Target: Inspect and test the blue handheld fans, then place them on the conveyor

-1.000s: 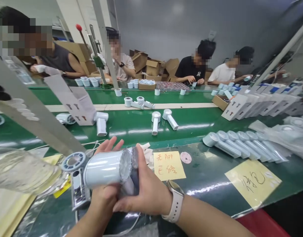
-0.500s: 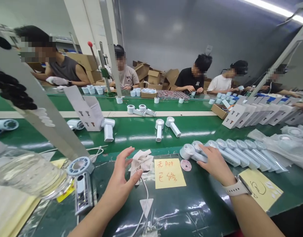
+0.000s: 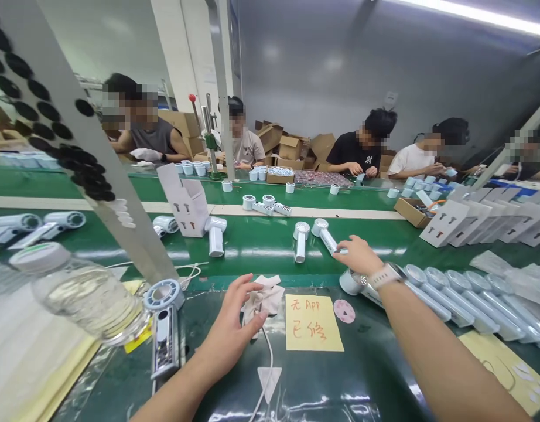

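My left hand (image 3: pixel 237 319) is open, thumb and fingers spread around a crumpled pale cloth (image 3: pixel 266 300) with a white cable (image 3: pixel 270 346) running out below. Its grip on the cloth is not apparent. My right hand (image 3: pixel 360 258), with a watch on the wrist, stretches over the belt. Its fingers are apart at the handle end of a light-blue hair-dryer-shaped device (image 3: pixel 326 235); whether they touch it I cannot tell. A similar device (image 3: pixel 300 239) lies to its left. Under my right wrist rests another such device (image 3: pixel 349 282), partly hidden.
A yellow note (image 3: pixel 314 322) lies between my arms. Wrapped devices (image 3: pixel 461 290) are lined up on the right. A clear bottle (image 3: pixel 88 293), an opened device (image 3: pixel 165 340) and a slanted post (image 3: pixel 107 193) stand left. White boxes (image 3: pixel 454 220) and co-workers (image 3: pixel 362 149) are beyond.
My right hand has moved forward from the near row of devices to the one on the belt. My left hand stays by the cloth. The view has shifted left.
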Tool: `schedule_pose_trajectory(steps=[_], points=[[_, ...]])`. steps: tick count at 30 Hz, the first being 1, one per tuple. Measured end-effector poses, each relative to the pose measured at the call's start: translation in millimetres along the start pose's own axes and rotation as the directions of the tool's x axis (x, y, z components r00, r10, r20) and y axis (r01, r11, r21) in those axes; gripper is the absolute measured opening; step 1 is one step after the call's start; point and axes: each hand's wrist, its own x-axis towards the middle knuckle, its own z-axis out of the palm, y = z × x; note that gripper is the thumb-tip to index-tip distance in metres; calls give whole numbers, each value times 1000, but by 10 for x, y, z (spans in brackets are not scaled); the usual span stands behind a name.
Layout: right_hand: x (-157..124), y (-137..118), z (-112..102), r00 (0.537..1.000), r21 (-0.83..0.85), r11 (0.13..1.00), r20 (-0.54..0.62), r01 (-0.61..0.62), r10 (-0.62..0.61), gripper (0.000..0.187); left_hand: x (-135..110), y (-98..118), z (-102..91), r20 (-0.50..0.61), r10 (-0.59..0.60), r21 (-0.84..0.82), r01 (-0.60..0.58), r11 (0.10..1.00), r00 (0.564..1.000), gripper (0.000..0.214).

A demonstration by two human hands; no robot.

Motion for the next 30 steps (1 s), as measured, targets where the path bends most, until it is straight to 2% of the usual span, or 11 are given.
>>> schedule_pose_trajectory(steps=[3, 7, 13, 16, 18, 21, 22, 24, 26, 27, 30], points=[[466, -255, 24, 985, 51, 998, 173, -33, 24, 29, 22, 2, -18, -15, -15, 5, 15, 1000, 1000, 33], [685, -686, 258, 970, 64, 990, 216, -128, 111, 34, 47, 26, -45, -59, -45, 2, 46, 999, 997, 30], [311, -1075, 568, 981, 197, 966, 135, -167, 142, 34, -39, 166, -25, 0, -74, -47, 74, 996, 997, 31], [-13, -1139, 545, 989, 385, 921, 149, -55, -3, 26, -42, 139, 32, -3, -85, -171, 83, 982, 996, 32], [-278, -1199, 507, 977, 540, 841, 162, 30, -138, 30, -11, 93, 70, -44, -162, -384, 133, 914, 986, 34], [-720, -1334, 471, 927, 785, 613, 160, 89, -339, 44, 37, 60, 83, 7, -263, -793, 165, 586, 965, 41], [-866, -1387, 471, 894, 889, 456, 171, 42, -415, 47, 41, 68, 70, 66, -230, -880, 166, 446, 971, 45], [-1132, -1497, 487, 803, 983, 45, 171, -178, -571, 47, 23, 104, 21, 175, -65, -956, 186, 225, 982, 53], [-1341, -1605, 518, 726, 860, -297, 115, -414, -678, 40, -19, 146, -43, 216, 122, -972, 200, 126, 969, 56], [-1419, -1653, 533, 704, 787, -385, 86, -482, -705, 36, -42, 160, -72, 216, 199, -974, 197, 111, 956, 54], [-1541, -1747, 547, 667, 659, -481, 43, -578, -743, 30, -85, 154, -124, 222, 323, -973, 190, 129, 920, 51]])
